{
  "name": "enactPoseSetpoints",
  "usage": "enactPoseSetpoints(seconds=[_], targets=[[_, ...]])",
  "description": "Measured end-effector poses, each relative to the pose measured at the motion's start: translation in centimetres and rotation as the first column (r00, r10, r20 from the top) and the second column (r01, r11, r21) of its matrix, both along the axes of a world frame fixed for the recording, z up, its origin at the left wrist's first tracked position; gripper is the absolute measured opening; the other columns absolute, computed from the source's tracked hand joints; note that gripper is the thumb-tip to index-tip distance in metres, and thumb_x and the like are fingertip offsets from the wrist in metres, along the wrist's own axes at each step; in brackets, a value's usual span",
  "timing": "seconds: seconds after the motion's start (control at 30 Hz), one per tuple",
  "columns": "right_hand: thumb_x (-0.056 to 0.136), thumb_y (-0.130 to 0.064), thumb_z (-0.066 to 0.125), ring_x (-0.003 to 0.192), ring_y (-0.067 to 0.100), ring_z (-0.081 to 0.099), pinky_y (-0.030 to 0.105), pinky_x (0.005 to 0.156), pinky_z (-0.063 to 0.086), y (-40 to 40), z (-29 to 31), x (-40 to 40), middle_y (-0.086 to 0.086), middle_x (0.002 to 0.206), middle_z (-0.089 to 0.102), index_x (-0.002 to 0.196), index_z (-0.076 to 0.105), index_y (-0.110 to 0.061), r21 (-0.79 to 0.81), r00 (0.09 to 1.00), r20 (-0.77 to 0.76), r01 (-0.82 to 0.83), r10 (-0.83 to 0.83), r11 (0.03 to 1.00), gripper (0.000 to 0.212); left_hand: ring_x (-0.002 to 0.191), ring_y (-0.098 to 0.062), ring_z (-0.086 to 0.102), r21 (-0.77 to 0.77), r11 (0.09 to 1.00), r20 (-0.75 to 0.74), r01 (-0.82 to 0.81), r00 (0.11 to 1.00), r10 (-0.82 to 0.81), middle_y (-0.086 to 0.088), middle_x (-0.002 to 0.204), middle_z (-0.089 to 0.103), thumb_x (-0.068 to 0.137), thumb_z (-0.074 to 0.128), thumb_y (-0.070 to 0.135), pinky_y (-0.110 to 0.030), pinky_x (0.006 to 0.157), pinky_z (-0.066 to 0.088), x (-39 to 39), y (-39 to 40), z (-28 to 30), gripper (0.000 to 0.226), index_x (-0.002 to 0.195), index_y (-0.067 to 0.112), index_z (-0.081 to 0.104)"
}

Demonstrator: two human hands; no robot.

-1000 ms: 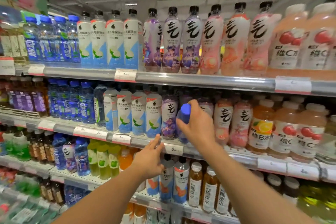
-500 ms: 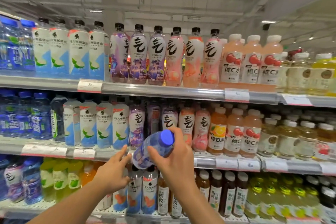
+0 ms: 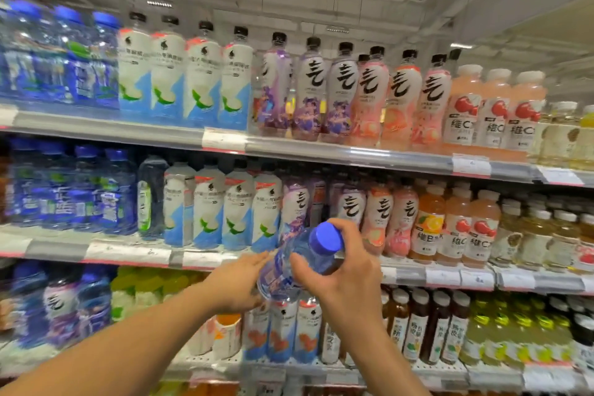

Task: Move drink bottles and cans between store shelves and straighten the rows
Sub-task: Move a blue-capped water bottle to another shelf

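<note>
Held bottle: a clear water bottle with a blue cap [image 3: 300, 262] is tilting in front of the middle shelf [image 3: 353, 159], cap up and to the right, base down and to the left, off every shelf and carried between both hands.

Right hand: the right hand [image 3: 345, 270] is wrapping the bottle's neck and shoulder just under the cap — its grip is curling round the bottle, thumb on the near side, fingers passing behind the cap.

Left hand: the left hand [image 3: 238, 284] is lying against the lower body of the bottle with its fingers straight and close together; its grip is touching the bottle, not curling round it.

Top shelf row: blue-capped water bottles [image 3: 64, 55] are standing at the left, then white-and-blue bottles [image 3: 184, 80], purple-label bottles [image 3: 308, 93], pink-label bottles [image 3: 401, 100] and peach-coloured bottles with white caps [image 3: 495, 109] — all upright.

Middle shelf row: blue water bottles [image 3: 70, 190] are standing at the left, a dark bottle [image 3: 151, 196] just beside them, then white-and-blue bottles [image 3: 225, 209]; the held bottle is partly covering the purple-label bottles behind it.

Lower shelf [image 3: 128, 255]: price tags are lining its front edge; yellow-green bottles [image 3: 144, 292] and dark tea bottles [image 3: 427, 328] are standing under it.

Picture quality: the left side is blurring, so labels there cannot be read.
</note>
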State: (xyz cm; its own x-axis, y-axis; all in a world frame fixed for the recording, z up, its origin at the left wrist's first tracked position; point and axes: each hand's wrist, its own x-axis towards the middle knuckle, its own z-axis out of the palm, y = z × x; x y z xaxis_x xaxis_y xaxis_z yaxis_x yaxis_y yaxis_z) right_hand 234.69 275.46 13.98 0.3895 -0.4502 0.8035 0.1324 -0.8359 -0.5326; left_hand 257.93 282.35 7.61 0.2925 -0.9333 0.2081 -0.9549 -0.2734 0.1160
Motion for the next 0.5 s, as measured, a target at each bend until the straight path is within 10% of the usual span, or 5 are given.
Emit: enactPoseSetpoints(seconds=[0.2,0.5], targets=[[0.072,-0.032,0.09,0.069,-0.003,0.063,0.006,0.062,0.044,7.3,0.5,5.7,-0.02,0.083,0.065,0.108,0.057,-0.024,-0.019,0.999,-0.021,0.028,-0.029,0.999,0.049,0.093,-0.028,0.066,0.021,0.999,0.134,-0.028,0.991,0.025,-0.003,0.1,0.072,0.09,0.052,0.046,-0.035,0.073,0.053,6.2,10.0,0.2,0.03,0.107,0.025,0.065],[0.072,-0.035,0.088,0.072,0.011,0.066,0.042,0.063,0.058,13.6,-2.0,14.0,-0.022,0.093,0.065,0.105,0.053,-0.037,0.05,0.989,-0.146,0.015,-0.008,0.999,0.048,0.11,-0.02,0.068,0.023,0.974,-0.101,-0.224,0.969,0.225,0.005,0.114,0.075,0.083,0.046,0.049,-0.035,0.091,0.054,16.5,23.6,-5.4,0.047,0.12,0.033,0.07]])
